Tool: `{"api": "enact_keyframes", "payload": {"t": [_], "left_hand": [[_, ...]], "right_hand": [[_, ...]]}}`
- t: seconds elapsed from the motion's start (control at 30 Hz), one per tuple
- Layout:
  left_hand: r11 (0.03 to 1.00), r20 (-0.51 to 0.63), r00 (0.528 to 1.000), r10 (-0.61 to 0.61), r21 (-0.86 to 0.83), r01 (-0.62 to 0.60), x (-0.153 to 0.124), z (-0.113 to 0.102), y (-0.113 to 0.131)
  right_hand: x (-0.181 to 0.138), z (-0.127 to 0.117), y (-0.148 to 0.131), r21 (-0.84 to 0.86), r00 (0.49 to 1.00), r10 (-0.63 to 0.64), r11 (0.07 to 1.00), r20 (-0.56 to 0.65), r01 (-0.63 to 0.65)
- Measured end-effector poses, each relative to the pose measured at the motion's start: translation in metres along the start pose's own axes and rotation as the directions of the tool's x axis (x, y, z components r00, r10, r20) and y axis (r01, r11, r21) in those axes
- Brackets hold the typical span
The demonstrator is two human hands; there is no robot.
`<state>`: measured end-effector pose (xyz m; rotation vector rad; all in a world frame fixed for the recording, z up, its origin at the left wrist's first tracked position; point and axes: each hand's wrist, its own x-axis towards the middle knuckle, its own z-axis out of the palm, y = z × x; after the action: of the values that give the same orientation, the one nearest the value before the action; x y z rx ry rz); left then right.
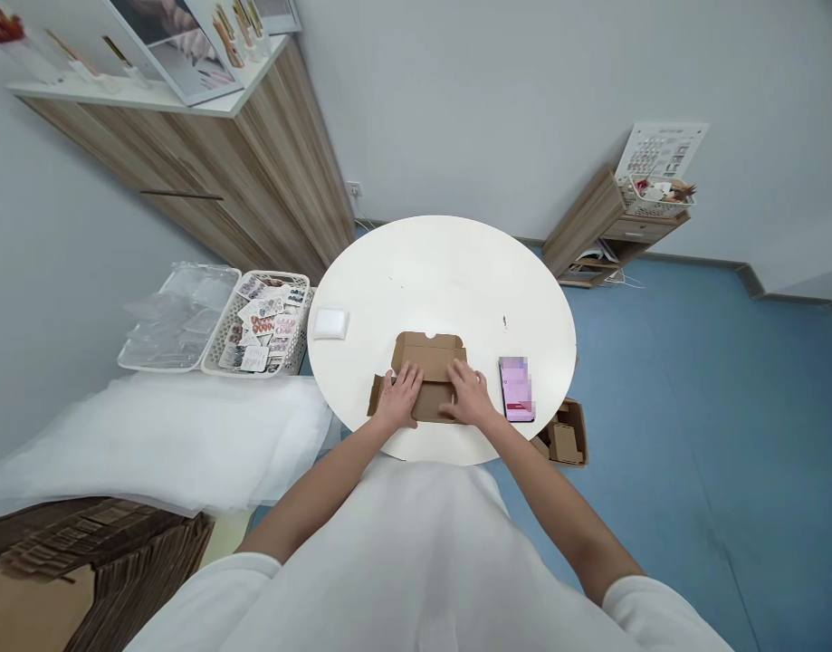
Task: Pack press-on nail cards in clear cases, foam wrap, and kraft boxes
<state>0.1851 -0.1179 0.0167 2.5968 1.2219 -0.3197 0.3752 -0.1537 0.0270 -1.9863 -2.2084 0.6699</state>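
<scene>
A brown cardboard box blank [433, 403] lies partly folded near the front edge of the round white table [429, 272]. Its upper panel [429, 351], with a notch in the far edge, extends away from me. My left hand [400, 398] rests on the left part of the cardboard, fingers spread, beside a side flap [376, 395]. On the right part lies my right hand [468, 394], its fingers apart and slightly bent, the thumb pointing inward. Both hands touch the cardboard and cover some of its side edges.
A phone [517, 389] lies right of the cardboard, and a small white packet [330, 323] sits at the table's left. Baskets hold carded items [270, 317] and clear bags [185, 317]. White sheets [164, 435] and stacked cardboard [137, 561] are at left; a carton [575, 430] stands below right.
</scene>
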Motion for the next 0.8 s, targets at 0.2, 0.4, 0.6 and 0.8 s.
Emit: {"api": "enact_keyframes", "payload": {"t": [0.2, 0.4, 0.6, 0.8], "left_hand": [[1.000, -0.013, 1.000, 0.001, -0.001, -0.001, -0.004, 0.000, -0.002], [0.999, -0.056, 0.998, -0.039, 0.006, 0.040, -0.014, -0.004, -0.002], [0.913, -0.193, 0.901, -0.387, -0.217, 0.346, -0.050, 0.001, -0.019], [0.541, 0.068, 0.807, -0.586, -0.709, 0.452, -0.070, 0.030, -0.053]], "right_hand": [[-0.012, 0.021, -0.019, -0.148, 0.989, -0.110, 0.981, 0.095, 0.124], [-0.011, 0.028, -0.026, -0.201, 0.995, -0.091, 0.975, 0.047, 0.099], [-0.007, 0.028, -0.029, -0.220, 0.996, -0.076, 0.972, 0.055, 0.086], [0.001, 0.030, -0.028, -0.216, 0.993, -0.086, 0.971, 0.083, 0.102]]}}
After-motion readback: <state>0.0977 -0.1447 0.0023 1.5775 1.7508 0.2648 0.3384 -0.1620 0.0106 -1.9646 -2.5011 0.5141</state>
